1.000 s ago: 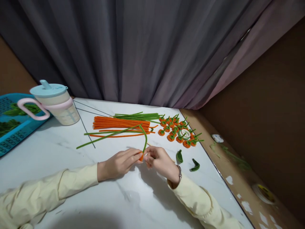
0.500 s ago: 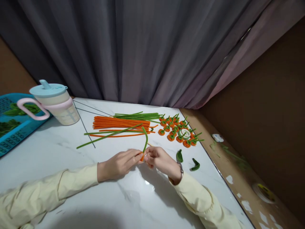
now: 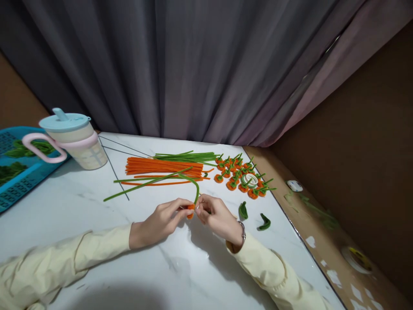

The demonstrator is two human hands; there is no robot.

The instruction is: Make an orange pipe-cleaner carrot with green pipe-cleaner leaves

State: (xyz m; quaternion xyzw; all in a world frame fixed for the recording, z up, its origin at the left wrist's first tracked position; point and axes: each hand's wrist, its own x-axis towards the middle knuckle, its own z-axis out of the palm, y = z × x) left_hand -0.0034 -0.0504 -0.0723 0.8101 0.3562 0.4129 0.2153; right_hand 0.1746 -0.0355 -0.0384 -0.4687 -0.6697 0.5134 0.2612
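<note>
Left hand (image 3: pixel 161 221) and right hand (image 3: pixel 217 216) both pinch the small orange coil (image 3: pixel 191 209) between closed fingers, its green stem (image 3: pixel 195 189) arching up and away toward the orange pipe-cleaner bundle (image 3: pixel 163 166) beyond on the counter (image 3: pixel 80 202).

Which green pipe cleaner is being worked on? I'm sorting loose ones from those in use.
The bent green pipe cleaner, arching up from the small orange piece pinched between the left hand and right hand; the other green ones lie flat on the table.
</note>
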